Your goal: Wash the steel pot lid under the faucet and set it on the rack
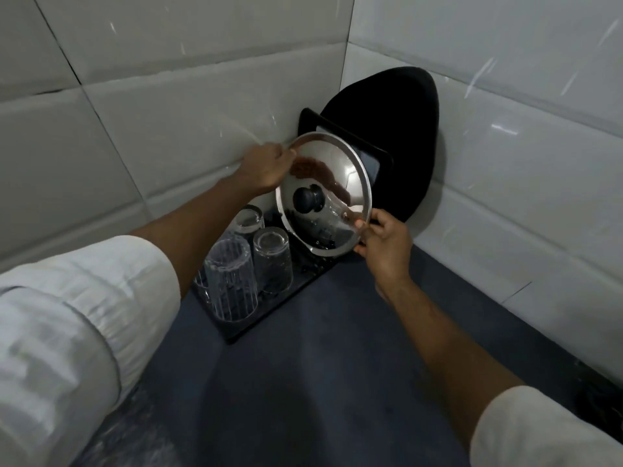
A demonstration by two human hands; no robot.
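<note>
Now the round shiny steel pot lid with its black knob (323,200) is held tilted over the far end of the black drying rack (242,328), left hand (266,168) gripping its upper rim, right hand (384,242) its lower. Washing looks finished; only the setting down remains. Three upturned clear glasses (232,281) fill the rack's near part.

The table (303,382) lies open across the lower middle of the frame. Upturned glasses (251,264) crowd the rack (242,332) at centre left. Black boards (397,139) block the corner behind.
</note>
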